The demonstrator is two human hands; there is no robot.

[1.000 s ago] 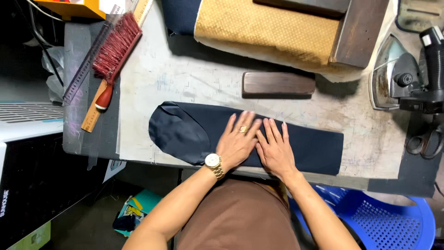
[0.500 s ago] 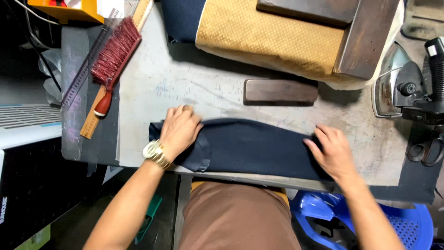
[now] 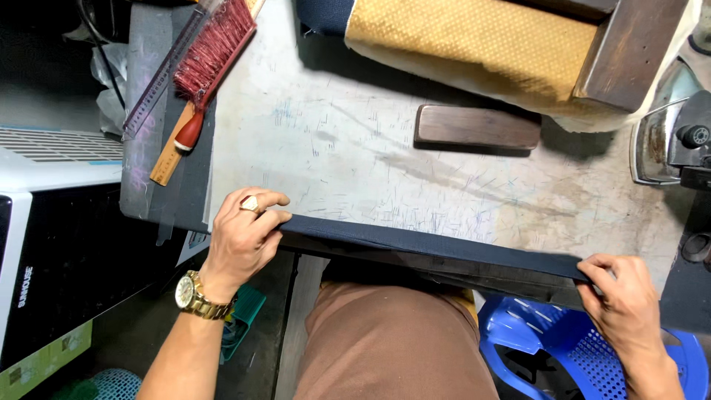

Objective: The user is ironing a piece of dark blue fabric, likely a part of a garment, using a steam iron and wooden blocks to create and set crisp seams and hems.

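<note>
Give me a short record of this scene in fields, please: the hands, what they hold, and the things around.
left hand: grips one end of the dark blue cloth strip
right hand: pinches the other end
cloth state: stretched along the near table edge
table: pale, scratched top
near things: dark wooden block, red brush, iron, blue plastic basket

head cam, steep downward, close over worktable (image 3: 385,148)

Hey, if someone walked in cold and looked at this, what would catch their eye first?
Probably the long dark navy cloth strip stretched along the near edge of the worktable, pinched by the left hand at one end and the right hand at the other. Next, the red-bristled brush at the far left corner and the mustard-yellow cushion at the back.
</note>
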